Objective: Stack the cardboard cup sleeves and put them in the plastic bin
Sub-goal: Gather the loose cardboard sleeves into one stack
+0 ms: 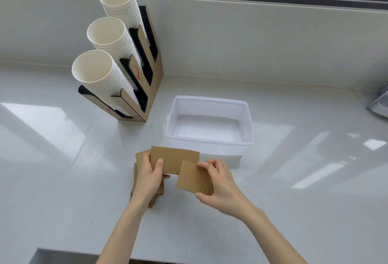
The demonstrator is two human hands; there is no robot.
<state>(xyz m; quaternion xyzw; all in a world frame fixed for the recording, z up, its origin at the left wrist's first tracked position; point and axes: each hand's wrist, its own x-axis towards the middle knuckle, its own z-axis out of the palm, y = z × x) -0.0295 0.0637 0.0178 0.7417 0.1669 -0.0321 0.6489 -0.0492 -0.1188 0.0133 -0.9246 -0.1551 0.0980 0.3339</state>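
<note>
The bin (210, 125) stands open at the top, with nothing over its rim; access from above is clear. Its near wall lies just beyond both hands. The left hand (149, 176) and right hand (218, 184) each grip a sleeve and fill the space directly in front of the bin. A pile of sleeves (155, 197) lies on the surface (304, 179) under the left hand. The cup holder (134, 87) rises tall at the far left, near the bin's left wall. The surface to the right of the bin is bare.
</note>
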